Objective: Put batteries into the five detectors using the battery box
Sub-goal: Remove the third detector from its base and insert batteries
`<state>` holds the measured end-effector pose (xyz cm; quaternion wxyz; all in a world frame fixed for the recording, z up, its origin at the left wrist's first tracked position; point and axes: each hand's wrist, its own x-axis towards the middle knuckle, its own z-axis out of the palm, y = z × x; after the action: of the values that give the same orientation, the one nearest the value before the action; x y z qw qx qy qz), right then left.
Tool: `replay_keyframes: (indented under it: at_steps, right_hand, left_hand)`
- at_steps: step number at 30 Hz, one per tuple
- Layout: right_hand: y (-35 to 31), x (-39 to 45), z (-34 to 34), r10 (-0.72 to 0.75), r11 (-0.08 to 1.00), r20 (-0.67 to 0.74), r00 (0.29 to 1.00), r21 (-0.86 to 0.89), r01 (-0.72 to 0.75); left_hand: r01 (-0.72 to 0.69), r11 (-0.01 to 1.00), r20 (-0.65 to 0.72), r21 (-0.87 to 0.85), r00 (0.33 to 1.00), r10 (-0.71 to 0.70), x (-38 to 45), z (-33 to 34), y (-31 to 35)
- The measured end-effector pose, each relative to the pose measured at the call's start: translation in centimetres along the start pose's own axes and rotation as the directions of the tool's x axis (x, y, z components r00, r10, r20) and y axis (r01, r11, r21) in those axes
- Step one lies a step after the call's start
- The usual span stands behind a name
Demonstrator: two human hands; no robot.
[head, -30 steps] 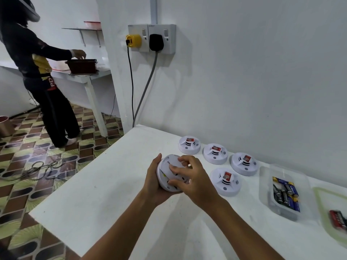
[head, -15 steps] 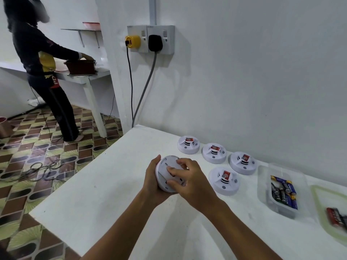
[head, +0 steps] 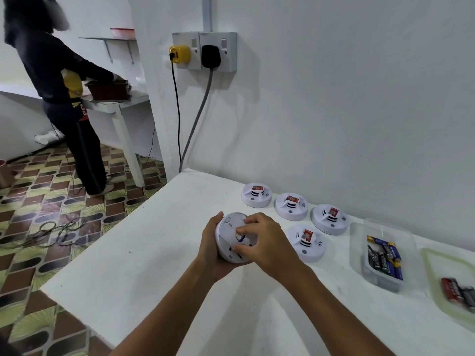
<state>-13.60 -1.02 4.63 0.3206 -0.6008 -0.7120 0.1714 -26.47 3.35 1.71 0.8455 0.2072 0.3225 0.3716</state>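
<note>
My left hand [head: 209,249] grips a round white detector [head: 228,233] from behind, its back turned toward me, a little above the white table [head: 133,268]. My right hand [head: 266,244] lies over that back, fingertips pinching at a small part with a blue mark near the centre. Several more white detectors stand face up on the table: one [head: 256,195] farthest left, another [head: 291,206] beside it, a third [head: 329,219] further right, and one [head: 305,243] nearer me. A clear battery box [head: 383,255] with dark and blue batteries sits to their right.
A clear lid [head: 448,281] with a few red and grey batteries lies at the far right. The wall runs close behind the detectors, with a socket and two plugs [head: 204,51] above. Another person [head: 59,86] works at a far table on the left.
My right fingertips have shifted toward the centre of the detector's back, where a small blue-marked opening now shows. The detector stays held in the same place.
</note>
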Motion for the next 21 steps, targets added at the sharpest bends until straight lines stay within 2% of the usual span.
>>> replay_keyframes:
  at_steps: [5, 11, 21]
  right_hand:
    - [-0.1, 0.1, -0.6, 0.067, 0.998, 0.068, 0.995, 0.001, -0.067]
    - [-0.2, 0.1, -0.1, 0.163, 0.986, 0.029, 0.986, 0.027, -0.164]
    - [0.4, -0.4, 0.6, 0.219, 0.958, 0.003, 0.976, 0.189, -0.215]
  left_hand:
    - [-0.008, 1.0, -0.046, 0.018, 0.999, 0.009, 0.2, -0.1, -0.8]
    - [-0.032, 0.999, -0.095, 0.012, 0.995, 0.033, 0.5, 0.0, -1.2]
    - [-0.007, 0.999, -0.184, 0.044, 0.983, 0.015, 0.7, 0.1, -1.6]
